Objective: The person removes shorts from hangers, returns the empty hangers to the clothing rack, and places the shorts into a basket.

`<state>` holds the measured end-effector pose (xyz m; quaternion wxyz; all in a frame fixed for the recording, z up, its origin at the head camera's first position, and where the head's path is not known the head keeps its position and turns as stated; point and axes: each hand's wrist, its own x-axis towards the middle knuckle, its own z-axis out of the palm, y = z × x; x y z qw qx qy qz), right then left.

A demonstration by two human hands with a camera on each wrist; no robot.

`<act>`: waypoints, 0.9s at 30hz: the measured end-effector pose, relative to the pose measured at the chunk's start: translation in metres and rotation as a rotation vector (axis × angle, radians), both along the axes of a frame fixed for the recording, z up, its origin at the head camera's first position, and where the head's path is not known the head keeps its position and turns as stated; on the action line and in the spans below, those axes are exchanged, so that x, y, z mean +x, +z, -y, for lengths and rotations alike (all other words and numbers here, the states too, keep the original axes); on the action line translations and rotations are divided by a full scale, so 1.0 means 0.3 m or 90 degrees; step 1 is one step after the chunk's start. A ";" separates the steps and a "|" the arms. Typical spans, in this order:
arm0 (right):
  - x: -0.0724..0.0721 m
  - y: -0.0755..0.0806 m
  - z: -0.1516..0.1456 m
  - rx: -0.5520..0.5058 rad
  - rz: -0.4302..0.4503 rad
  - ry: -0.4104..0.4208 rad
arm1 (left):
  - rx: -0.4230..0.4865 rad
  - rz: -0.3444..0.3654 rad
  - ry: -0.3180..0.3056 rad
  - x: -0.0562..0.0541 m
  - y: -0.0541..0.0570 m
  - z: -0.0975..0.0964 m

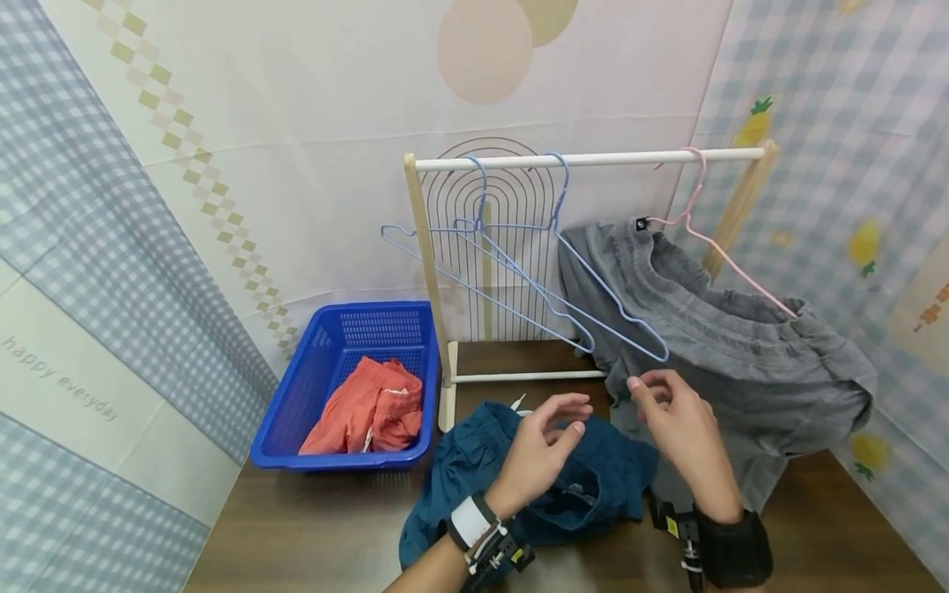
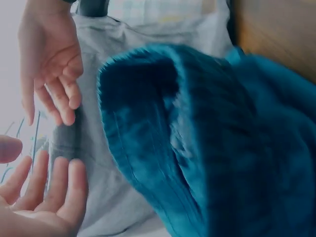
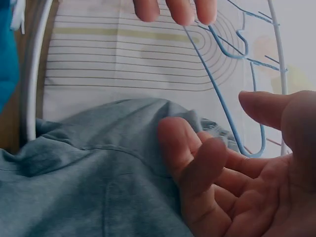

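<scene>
My left hand (image 1: pixel 539 445) is held over the teal shorts (image 1: pixel 474 453), fingers loosely bent and holding nothing. The shorts lie crumpled on the table, their elastic waist opening facing up in the left wrist view. To the right, my right hand (image 1: pixel 678 424) is in front of the grey pants (image 1: pixel 741 371), its fingers relaxed with nothing between them. Those pants hang by the waistband from a pink hanger (image 1: pixel 697 222) at the rack's right end. Two blue hangers (image 1: pixel 563 206) without clothes hang left of it, their lower corners just above my hands.
A blue basket (image 1: pixel 270 428) at the left holds coral shorts (image 1: pixel 371 403). The small rack has a white top rail (image 1: pixel 593 159) and wooden side posts (image 1: pixel 425 247). Behind it hangs a patterned curtain (image 1: pixel 296 123). Brown table surface (image 1: pixel 311 527) shows in front of the basket.
</scene>
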<state>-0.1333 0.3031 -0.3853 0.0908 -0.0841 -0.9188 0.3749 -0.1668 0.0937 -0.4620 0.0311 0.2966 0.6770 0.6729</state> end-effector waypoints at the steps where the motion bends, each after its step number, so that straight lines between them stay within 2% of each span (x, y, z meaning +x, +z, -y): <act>1: 0.005 -0.009 0.004 0.001 0.007 0.002 | -0.016 -0.013 0.021 0.004 -0.003 0.009; 4: 0.015 -0.037 0.018 0.010 0.022 0.017 | -0.062 -0.047 0.080 0.014 -0.011 0.033; 8: 0.019 -0.075 0.039 0.008 0.046 0.057 | -0.125 -0.067 0.161 0.019 -0.015 0.064; 11: 0.021 -0.108 0.054 -0.006 0.089 0.091 | -0.185 -0.054 0.225 0.028 -0.014 0.092; 15: 0.024 -0.163 0.075 -0.006 0.143 0.131 | -0.273 -0.033 0.290 0.047 -0.018 0.134; 20: 0.023 -0.233 0.106 0.030 0.185 0.152 | -0.369 -0.036 0.342 0.074 -0.047 0.183; 23: 0.013 -0.266 0.127 0.054 0.198 0.163 | -0.430 -0.053 0.369 0.090 -0.069 0.218; 27: -0.005 -0.298 0.146 0.098 0.229 0.168 | -0.527 -0.076 0.381 0.101 -0.088 0.258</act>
